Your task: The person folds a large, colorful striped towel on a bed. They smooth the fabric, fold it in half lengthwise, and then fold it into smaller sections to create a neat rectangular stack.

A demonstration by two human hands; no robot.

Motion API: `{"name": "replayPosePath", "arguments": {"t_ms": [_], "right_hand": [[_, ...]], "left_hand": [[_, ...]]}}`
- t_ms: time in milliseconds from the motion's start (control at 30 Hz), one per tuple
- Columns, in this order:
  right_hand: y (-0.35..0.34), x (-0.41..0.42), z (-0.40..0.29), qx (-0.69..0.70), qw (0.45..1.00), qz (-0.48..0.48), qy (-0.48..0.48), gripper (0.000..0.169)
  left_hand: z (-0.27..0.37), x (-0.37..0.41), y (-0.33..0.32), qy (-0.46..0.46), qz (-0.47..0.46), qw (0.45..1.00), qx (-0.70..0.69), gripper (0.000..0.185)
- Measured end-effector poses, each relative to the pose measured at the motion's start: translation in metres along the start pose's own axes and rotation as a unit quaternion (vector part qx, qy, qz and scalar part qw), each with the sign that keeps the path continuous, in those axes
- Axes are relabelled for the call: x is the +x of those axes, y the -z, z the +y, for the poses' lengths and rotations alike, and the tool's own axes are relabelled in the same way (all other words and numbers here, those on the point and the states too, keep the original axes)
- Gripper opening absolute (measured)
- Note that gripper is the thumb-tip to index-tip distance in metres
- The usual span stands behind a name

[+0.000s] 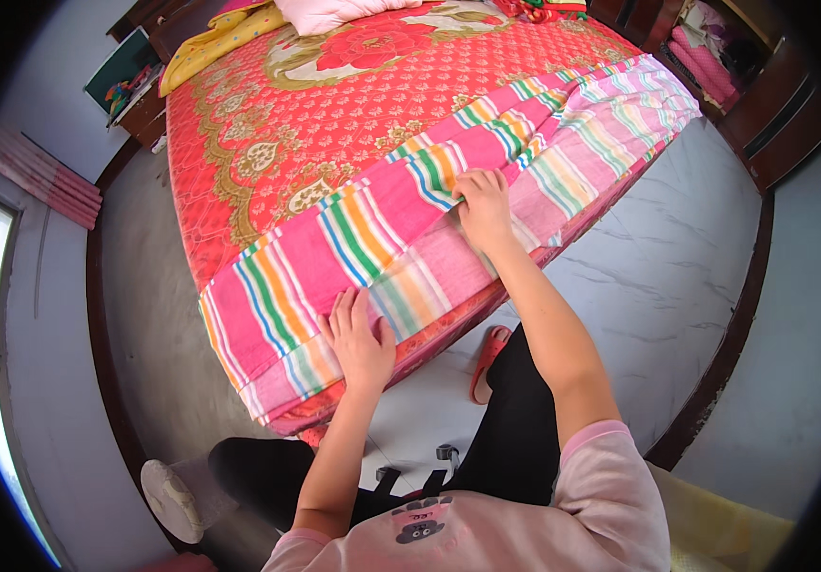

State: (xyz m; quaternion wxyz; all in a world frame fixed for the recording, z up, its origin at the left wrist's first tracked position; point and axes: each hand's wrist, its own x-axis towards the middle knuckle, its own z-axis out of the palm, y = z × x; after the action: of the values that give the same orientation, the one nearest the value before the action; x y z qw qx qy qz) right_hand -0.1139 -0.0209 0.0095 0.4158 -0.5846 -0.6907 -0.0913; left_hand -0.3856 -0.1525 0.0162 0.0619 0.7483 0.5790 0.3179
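A pink striped bed sheet (410,250) lies folded over on itself along the near edge of the bed, its stripes green, orange, blue and white. The underside of the cloth shows paler along the front. My left hand (362,347) rests flat on the sheet's left part, thumb apart from the fingers. Further right, my right hand (487,211) has its fingers curled at the fold's edge, with a bit of cloth gathered under them. Wrinkles and loose folds run through the right end of the sheet.
Beneath the sheet is a red floral mattress cover (353,114). A pink pillow (346,14) and a yellow dotted cloth (217,46) lie at the far end. A round stool (171,500) stands at lower left. To the right, an open cabinet (710,57) holds fabrics.
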Motion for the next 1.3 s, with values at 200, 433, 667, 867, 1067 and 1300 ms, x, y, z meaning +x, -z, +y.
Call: {"name": "replayPosePath", "arguments": {"t_ms": [200, 433, 667, 867, 1067, 1300], "right_hand": [[0.059, 0.028, -0.009, 0.136, 0.986, -0.094, -0.008, 0.02], [0.059, 0.052, 0.076, 0.019, 0.938, -0.345, 0.002, 0.019], [0.078, 0.077, 0.149, -0.026, 0.947, -0.319, 0.011, 0.017], [0.09, 0.054, 0.194, 0.015, 0.934, -0.356, 0.026, 0.014], [0.1, 0.056, 0.186, 0.118, 0.876, -0.467, -0.026, 0.029], [0.053, 0.106, 0.201, 0.062, 0.983, -0.156, 0.079, 0.029]], "left_hand": [[0.008, 0.01, -0.032, 0.02, 0.031, 0.999, -0.03, 0.047], [0.018, 0.019, -0.035, -0.011, 0.084, 0.996, 0.032, 0.024], [0.015, 0.016, -0.036, 0.015, 0.157, 0.987, 0.038, 0.01], [0.026, 0.019, -0.04, 0.017, 0.182, 0.98, 0.074, 0.01], [0.03, 0.01, -0.047, 0.087, 0.2, 0.972, 0.091, 0.007], [0.082, 0.054, -0.096, 0.066, 0.186, 0.971, 0.132, 0.013]]}}
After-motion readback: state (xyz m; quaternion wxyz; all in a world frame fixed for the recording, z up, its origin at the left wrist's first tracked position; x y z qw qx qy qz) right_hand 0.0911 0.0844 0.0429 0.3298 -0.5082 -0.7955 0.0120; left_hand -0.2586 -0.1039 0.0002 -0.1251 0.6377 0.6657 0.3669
